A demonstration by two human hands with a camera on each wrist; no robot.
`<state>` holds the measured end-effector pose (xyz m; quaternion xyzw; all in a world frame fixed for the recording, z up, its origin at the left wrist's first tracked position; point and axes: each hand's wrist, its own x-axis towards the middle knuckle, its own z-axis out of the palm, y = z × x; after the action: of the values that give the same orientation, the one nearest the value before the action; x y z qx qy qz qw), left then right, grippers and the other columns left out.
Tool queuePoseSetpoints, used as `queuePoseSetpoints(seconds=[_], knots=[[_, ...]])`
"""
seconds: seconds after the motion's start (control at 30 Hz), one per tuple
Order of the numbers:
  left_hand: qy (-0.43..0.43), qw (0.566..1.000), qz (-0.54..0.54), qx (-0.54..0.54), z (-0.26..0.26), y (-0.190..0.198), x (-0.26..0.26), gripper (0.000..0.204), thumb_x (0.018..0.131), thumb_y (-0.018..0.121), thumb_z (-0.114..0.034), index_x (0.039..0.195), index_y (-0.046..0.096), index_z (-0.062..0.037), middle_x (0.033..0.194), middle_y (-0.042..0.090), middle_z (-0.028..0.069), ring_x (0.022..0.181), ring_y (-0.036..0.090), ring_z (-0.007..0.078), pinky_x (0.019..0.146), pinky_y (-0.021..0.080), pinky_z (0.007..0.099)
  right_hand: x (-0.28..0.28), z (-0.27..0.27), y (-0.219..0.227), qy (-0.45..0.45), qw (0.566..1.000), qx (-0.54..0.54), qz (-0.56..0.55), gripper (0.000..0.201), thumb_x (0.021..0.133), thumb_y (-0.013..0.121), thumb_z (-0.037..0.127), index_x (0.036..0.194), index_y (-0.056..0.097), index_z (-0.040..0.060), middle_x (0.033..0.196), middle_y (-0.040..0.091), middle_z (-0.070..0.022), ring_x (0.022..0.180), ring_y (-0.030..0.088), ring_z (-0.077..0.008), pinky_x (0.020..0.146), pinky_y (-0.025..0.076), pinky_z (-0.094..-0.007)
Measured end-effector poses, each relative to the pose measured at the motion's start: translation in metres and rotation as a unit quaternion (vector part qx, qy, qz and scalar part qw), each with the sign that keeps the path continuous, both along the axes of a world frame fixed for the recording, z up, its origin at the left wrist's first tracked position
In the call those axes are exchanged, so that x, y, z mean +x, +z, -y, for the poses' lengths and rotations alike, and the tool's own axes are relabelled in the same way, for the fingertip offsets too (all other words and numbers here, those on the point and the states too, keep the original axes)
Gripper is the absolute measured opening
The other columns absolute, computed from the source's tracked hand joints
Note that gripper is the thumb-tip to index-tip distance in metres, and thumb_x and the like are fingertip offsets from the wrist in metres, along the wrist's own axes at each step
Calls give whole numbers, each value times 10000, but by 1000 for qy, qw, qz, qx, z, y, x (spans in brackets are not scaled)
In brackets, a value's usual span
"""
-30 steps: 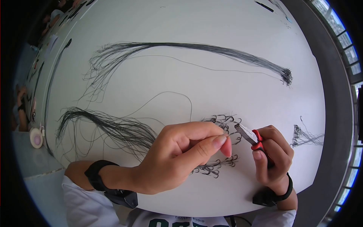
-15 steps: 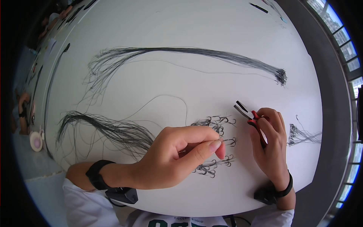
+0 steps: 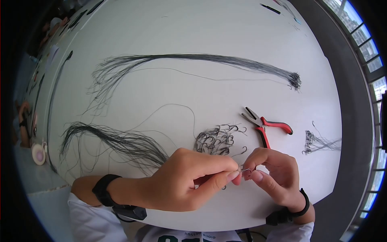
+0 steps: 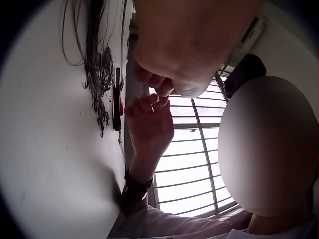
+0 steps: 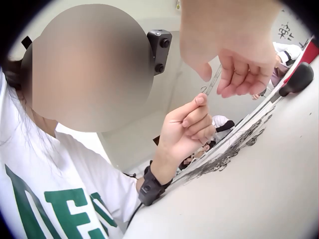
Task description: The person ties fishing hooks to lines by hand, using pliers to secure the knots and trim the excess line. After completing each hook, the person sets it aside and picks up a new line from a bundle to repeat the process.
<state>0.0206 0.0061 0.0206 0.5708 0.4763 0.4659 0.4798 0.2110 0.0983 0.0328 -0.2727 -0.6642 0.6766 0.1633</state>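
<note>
My left hand [image 3: 193,177] pinches a small fish hook [image 3: 246,171] between thumb and forefinger. In the right wrist view the hook [image 5: 203,89] stands up from the left fingertips. My right hand [image 3: 276,175] is close beside it, thumb and forefinger parted around the hook's end. Red-handled pliers [image 3: 264,135] lie on the table just beyond the right hand, jaws spread. A heap of dark hooks [image 3: 213,139] lies behind the left fingers, partly covered by the hand. Its bundle of dark lines [image 3: 117,135] runs off to the left.
Farther back on the white table [image 3: 169,32] lies a long line bundle [image 3: 193,57] with hooks clustered at its right end. Another hook bunch [image 3: 310,142] is at the right edge. Black tweezers [image 3: 270,9] lie far back. A white round spool [image 3: 38,153] is at left.
The right hand has put the pliers down on the table, let go of them, and moved down and left to the hook. The left hand keeps its pinch, slightly lower in view.
</note>
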Motion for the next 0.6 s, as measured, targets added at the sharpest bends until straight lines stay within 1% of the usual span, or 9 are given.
queuePoseSetpoints(seconds=[0.03, 0.1, 0.13, 0.2, 0.23, 0.3, 0.37, 0.47, 0.6], knots=[[-9, 1000, -20, 14, 1, 0, 0, 102, 853, 550, -9, 841, 651, -5, 654, 633, 22, 441, 417, 31, 394, 311, 204, 1, 0, -2, -1, 1000, -1, 1, 43, 796, 614, 29, 815, 610, -9, 749, 601, -77, 666, 539, -160, 639, 423, -256], [-17, 999, -40, 27, 1, 0, 0, 94, 839, 561, -1, 835, 655, -9, 675, 650, 31, 429, 429, 40, 386, 319, 208, 1, -1, -7, 34, 996, 74, -35, 37, 785, 604, -12, 821, 610, -12, 748, 604, -75, 639, 551, -148, 604, 425, -244], [-19, 998, -52, 33, 1, 0, 0, 90, 831, 568, 2, 830, 657, -12, 674, 649, 32, 419, 428, 45, 383, 319, 209, 1, -1, -8, 34, 996, 74, -34, 37, 785, 604, -12, 821, 610, -12, 748, 604, -75, 639, 551, -148, 604, 425, -244], [-20, 997, -65, 38, 1, 0, 0, 87, 822, 575, 5, 824, 659, -16, 674, 648, 32, 408, 428, 49, 380, 319, 210, -1, 0, -9, 9, 984, 169, -56, 73, 743, 605, -42, 808, 614, -10, 743, 609, -78, 630, 560, -161, 560, 424, -253], [-15, 997, -68, 44, 1, 0, 1, 79, 817, 578, 5, 824, 657, -6, 670, 646, 35, 406, 435, 55, 383, 331, 205, -2, 0, -9, 9, 984, 169, -56, 73, 743, 605, -42, 808, 614, -10, 743, 609, -78, 630, 560, -161, 560, 424, -253], [-10, 996, -70, 49, 1, -2, 2, 73, 812, 581, 4, 823, 654, 3, 666, 645, 38, 403, 442, 61, 386, 344, 200, -3, -1, -10, -4, 948, 310, -64, 130, 668, 612, -59, 781, 618, 4, 727, 609, -75, 607, 557, -180, 519, 417, -270], [29, 996, -60, 59, 2, -4, 5, 62, 805, 587, -4, 794, 640, 24, 660, 634, 58, 442, 489, 92, 430, 400, 209, -3, 0, -9, -7, 936, 346, -60, 154, 629, 621, -53, 767, 618, 14, 718, 605, -69, 601, 550, -184, 508, 409, -276], [20, 998, -42, 42, 0, -3, 2, 37, 794, 593, 6, 795, 613, 38, 711, 633, 89, 527, 542, 122, 513, 453, 223, -4, 0, -9, -5, 908, 415, -54, 194, 571, 639, -36, 751, 616, 32, 708, 598, -55, 585, 533, -185, 494, 390, -282], [8, 999, -26, 34, -3, 0, 1, 37, 779, 601, 38, 811, 584, 31, 754, 619, 94, 600, 562, 128, 558, 458, 239, -5, -1, -11, 8, 872, 486, -58, 210, 547, 659, -10, 745, 614, 44, 704, 589, -40, 556, 503, -179, 488, 365, -282]])
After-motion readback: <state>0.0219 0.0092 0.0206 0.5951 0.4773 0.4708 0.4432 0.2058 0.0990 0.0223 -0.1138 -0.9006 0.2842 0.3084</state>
